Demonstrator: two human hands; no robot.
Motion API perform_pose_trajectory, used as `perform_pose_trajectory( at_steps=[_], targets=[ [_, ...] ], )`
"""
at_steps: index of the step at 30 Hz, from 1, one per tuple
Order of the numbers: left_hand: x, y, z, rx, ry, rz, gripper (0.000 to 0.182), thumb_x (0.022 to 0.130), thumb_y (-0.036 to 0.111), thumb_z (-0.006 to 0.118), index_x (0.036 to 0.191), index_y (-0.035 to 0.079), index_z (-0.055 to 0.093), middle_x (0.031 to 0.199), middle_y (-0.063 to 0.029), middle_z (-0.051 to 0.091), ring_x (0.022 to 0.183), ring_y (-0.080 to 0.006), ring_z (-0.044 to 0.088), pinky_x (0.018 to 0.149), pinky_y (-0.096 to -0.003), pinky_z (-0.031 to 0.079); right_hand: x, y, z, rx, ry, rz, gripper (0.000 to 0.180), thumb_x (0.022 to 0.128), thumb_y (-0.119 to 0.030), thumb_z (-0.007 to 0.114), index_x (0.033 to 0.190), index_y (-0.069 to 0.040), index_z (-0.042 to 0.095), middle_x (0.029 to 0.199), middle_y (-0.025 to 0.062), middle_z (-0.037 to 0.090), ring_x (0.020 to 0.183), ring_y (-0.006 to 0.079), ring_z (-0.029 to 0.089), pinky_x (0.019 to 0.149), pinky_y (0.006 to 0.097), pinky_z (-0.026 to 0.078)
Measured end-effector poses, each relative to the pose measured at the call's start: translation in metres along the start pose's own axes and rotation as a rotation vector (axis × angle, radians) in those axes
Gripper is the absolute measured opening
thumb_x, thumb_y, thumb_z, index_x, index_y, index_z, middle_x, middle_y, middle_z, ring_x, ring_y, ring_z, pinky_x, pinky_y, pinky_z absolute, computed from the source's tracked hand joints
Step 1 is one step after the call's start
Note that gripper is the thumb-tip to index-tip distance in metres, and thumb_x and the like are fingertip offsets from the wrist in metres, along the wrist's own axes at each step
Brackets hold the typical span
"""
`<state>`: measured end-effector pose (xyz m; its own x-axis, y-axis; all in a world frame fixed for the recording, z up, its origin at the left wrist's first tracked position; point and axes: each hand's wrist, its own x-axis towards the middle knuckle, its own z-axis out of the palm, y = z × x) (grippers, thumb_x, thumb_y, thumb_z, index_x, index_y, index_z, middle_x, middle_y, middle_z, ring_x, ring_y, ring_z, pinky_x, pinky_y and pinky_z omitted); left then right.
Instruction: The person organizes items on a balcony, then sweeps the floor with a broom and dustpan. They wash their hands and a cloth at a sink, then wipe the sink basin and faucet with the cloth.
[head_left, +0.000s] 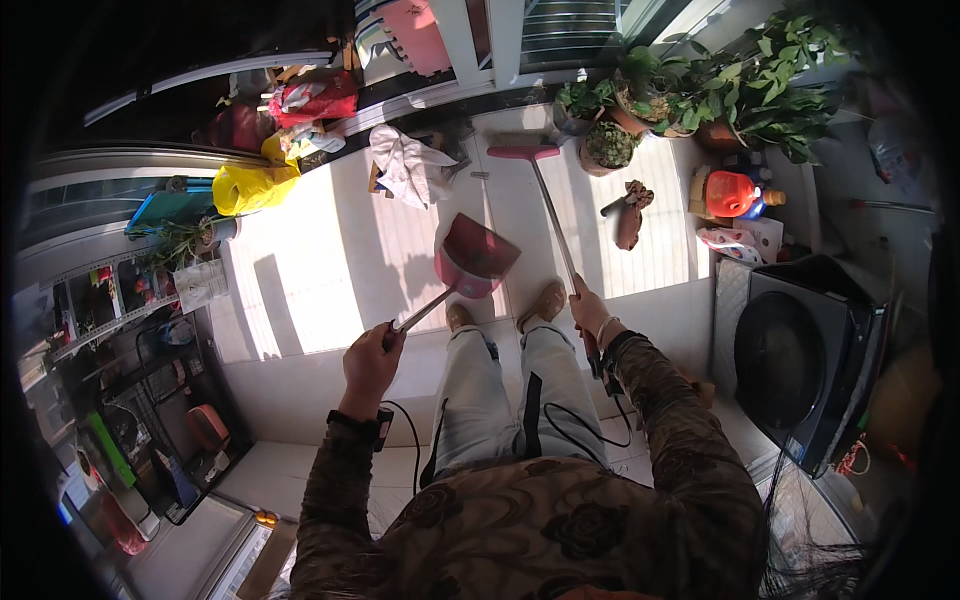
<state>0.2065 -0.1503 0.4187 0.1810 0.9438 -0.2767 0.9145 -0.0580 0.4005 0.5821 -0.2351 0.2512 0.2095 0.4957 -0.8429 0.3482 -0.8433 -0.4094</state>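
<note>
My left hand (373, 367) is closed around the handle of a red long-handled dustpan (475, 259), whose pan rests on the floor in front of my feet. My right hand (589, 309) grips the metal pole of a broom (553, 214). The broom's red head (523, 152) lies farther out on the tiles, near the potted plants, with its bristles turned away from me. Between the dustpan and the far wall a white cloth (409, 165) is draped over something partly hidden. A brown bundle (630, 216) lies right of the broom pole.
Potted plants (609, 146) stand at the far right. An orange-red detergent bottle (729, 193) is beside boxes, and a front-loading washing machine (780, 360) stands at the right. A yellow plastic bag (255, 186) is at the left, beyond a black wire rack (161, 397). Cables hang near both wrists.
</note>
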Motion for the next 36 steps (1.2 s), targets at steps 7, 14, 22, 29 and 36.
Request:
perform_pose_trajectory(
  at_steps=[7,14,22,29,36],
  targets=[
    [0.015,0.008,0.018,0.063,-0.06,-0.012,0.021,0.081,0.027,0.067,0.09,0.008,0.065,0.074,-0.0049,0.066,0.07,-0.0244,0.065,0.062,-0.0349,0.052,-0.108,0.084,-0.039,0.071,-0.139,0.173,0.058,0.09,-0.016,0.046,0.143,-0.022,0.025,0.061,0.0099,0.053,0.043,0.0218,0.054,0.039,0.0371,0.048],
    [0.022,0.0,0.023,-0.02,-0.268,-0.122,0.032,0.08,0.028,0.068,0.105,0.008,0.064,0.081,-0.0057,0.069,0.076,-0.023,0.067,0.068,-0.0327,0.052,-0.182,0.077,-0.06,0.547,-0.484,0.295,0.062,0.092,-0.022,0.051,0.147,-0.018,0.022,0.057,0.0017,0.045,0.042,0.0117,0.044,0.034,0.0293,0.04],
    [0.02,-0.03,0.009,-0.142,-0.434,-0.179,0.03,0.075,0.018,0.072,0.1,0.005,0.061,0.078,-0.0069,0.067,0.072,-0.0214,0.065,0.068,-0.0313,0.05,-0.177,0.054,-0.053,0.561,-0.214,0.246,0.06,0.093,-0.022,0.05,0.147,-0.02,0.024,0.059,0.0011,0.044,0.043,0.0106,0.043,0.038,0.0293,0.041],
    [-0.015,-0.101,-0.039,-0.035,-0.392,-0.206,0.028,0.075,0.019,0.071,0.098,0.005,0.061,0.081,-0.0072,0.068,0.073,-0.021,0.065,0.067,-0.0314,0.05,-0.108,0.005,0.057,0.699,-0.102,0.173,0.053,0.093,-0.018,0.045,0.143,-0.023,0.027,0.063,0.003,0.047,0.045,0.0137,0.047,0.041,0.0312,0.044],
    [-0.019,-0.193,-0.063,0.019,-0.354,-0.135,0.025,0.075,0.023,0.07,0.091,0.006,0.06,0.076,-0.0059,0.066,0.069,-0.0217,0.063,0.065,-0.0318,0.049,-0.201,0.005,0.187,0.476,-0.267,0.14,0.058,0.091,-0.019,0.05,0.145,-0.02,0.028,0.061,0.0029,0.047,0.046,0.0137,0.048,0.041,0.0317,0.044]
  ],
)
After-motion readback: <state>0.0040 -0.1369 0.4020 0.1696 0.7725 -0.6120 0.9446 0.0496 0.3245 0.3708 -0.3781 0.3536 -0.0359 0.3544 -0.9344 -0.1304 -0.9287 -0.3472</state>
